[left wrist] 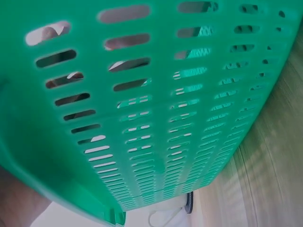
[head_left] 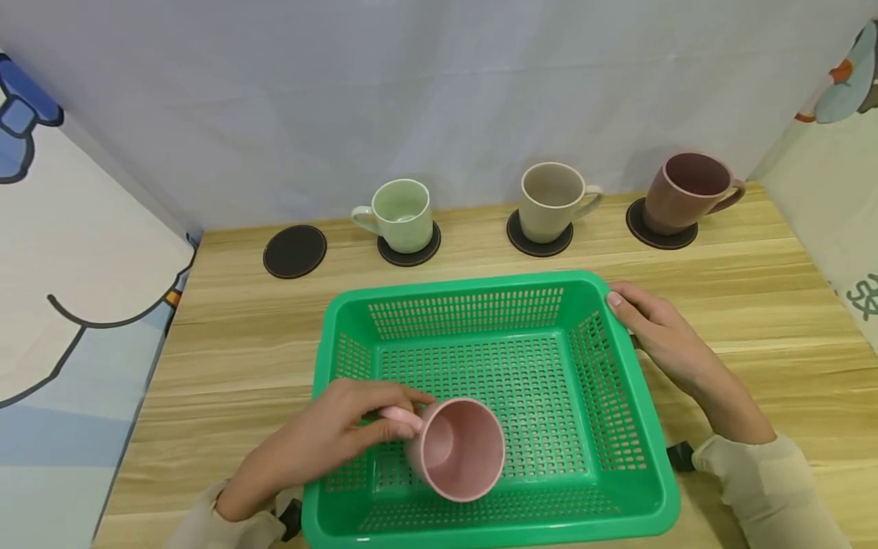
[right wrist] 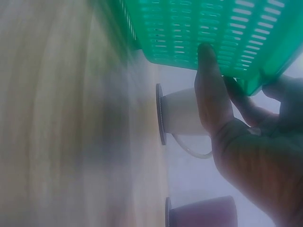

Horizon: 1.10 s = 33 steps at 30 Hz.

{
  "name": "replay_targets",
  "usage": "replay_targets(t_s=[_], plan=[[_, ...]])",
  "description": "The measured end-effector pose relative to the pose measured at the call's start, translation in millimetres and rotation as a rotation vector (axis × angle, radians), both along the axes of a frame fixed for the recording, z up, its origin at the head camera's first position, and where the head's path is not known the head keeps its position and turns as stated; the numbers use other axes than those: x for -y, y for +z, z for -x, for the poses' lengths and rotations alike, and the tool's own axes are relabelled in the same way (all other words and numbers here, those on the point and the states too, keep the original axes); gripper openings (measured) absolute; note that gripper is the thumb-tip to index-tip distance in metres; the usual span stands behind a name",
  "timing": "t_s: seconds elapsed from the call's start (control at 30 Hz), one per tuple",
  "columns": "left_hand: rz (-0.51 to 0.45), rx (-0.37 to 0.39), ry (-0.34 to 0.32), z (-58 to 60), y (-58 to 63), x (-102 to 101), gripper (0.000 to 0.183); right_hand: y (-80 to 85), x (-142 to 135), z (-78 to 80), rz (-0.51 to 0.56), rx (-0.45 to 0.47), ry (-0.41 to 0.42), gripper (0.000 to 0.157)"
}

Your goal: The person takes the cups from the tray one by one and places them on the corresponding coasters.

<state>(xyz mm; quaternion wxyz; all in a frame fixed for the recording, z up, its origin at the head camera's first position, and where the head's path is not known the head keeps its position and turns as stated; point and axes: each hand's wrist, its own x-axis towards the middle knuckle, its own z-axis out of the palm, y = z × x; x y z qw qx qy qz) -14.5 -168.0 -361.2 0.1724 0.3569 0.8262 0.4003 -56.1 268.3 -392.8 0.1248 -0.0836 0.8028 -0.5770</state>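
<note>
A pink mug (head_left: 463, 454) is tilted inside the green plastic basket (head_left: 480, 287), toward its front left, its mouth facing up and toward me. My left hand (head_left: 343, 427) reaches over the basket's left rim and pinches the mug's handle between thumb and fingers. At the far right corner, my right hand (head_left: 661, 339) grips the basket's rim, thumb on top. In the right wrist view, that hand's fingers (right wrist: 210, 90) press against the outside of the basket wall. The basket wall hides most of the left hand in the left wrist view.
Along the back of the wooden table (head_left: 226, 366) stand a light green mug (head_left: 405, 217), a beige mug (head_left: 549, 202) and a dark reddish mug (head_left: 686, 194), each on a black coaster. A bare black coaster (head_left: 295, 252) lies at the back left. A pale curtain (head_left: 411, 91) hangs behind.
</note>
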Motion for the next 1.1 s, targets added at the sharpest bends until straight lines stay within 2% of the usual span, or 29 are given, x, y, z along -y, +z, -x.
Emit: replay_targets(t_s=[0.2,0.33,0.57,0.83,1.0,1.1], plan=[[-0.094,0.049,0.060,2.5,4.1,2.0,0.018,-0.5,-0.9,-1.2,-0.004,-0.002,0.006,0.043],[-0.192,0.058,0.115,5.1,8.6,7.1,0.013,-0.2,-0.6,-1.5,-0.002,-0.002,0.006,0.043],[-0.354,0.055,0.266,8.2,19.3,23.1,0.019,-1.2,-1.1,-1.2,0.009,-0.004,0.007,0.042],[-0.632,0.104,0.439,11.4,29.5,33.9,0.023,-2.2,-2.0,-1.9,0.005,-0.007,-0.003,0.042],[-0.670,0.109,0.571,15.1,37.6,39.3,0.023,-2.2,-1.6,-1.5,-0.001,-0.005,-0.005,0.043],[-0.682,0.120,0.615,18.4,42.7,43.5,0.021,-2.4,-0.7,-0.5,-0.003,-0.009,-0.009,0.042]])
